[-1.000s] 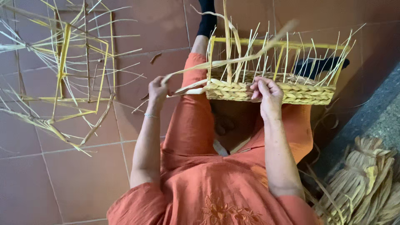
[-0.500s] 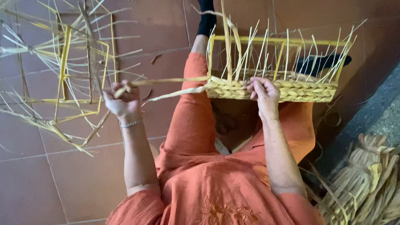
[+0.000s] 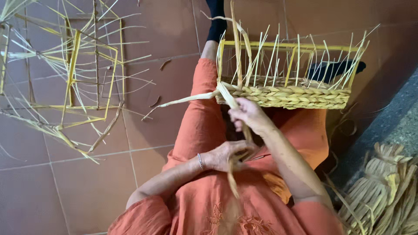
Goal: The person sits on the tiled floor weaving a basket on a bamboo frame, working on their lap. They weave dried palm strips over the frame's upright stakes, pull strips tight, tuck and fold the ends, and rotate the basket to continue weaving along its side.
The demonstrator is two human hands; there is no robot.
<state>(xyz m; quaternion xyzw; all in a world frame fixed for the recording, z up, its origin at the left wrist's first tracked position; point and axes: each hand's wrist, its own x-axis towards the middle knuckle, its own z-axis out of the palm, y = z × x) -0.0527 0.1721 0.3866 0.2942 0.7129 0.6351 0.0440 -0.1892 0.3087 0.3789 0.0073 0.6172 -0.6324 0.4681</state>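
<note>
The half-woven basket sits on the lap, upper centre of the frame, braided band low, bare yellow stakes standing above. A straw strand runs down from its left corner; the right hand pinches it close to the weave, the left hand closes its grip lower down. Best keep that strand taut and flat. Open tile floor lies left; the empty frame upper left, the straw bundle crowding lower right.

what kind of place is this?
Likely a home or small workshop floor used for basket weaving: terracotta floor tiles, a half-woven straw basket on the lap, bare yellow frames, and a straw bundle.
</note>
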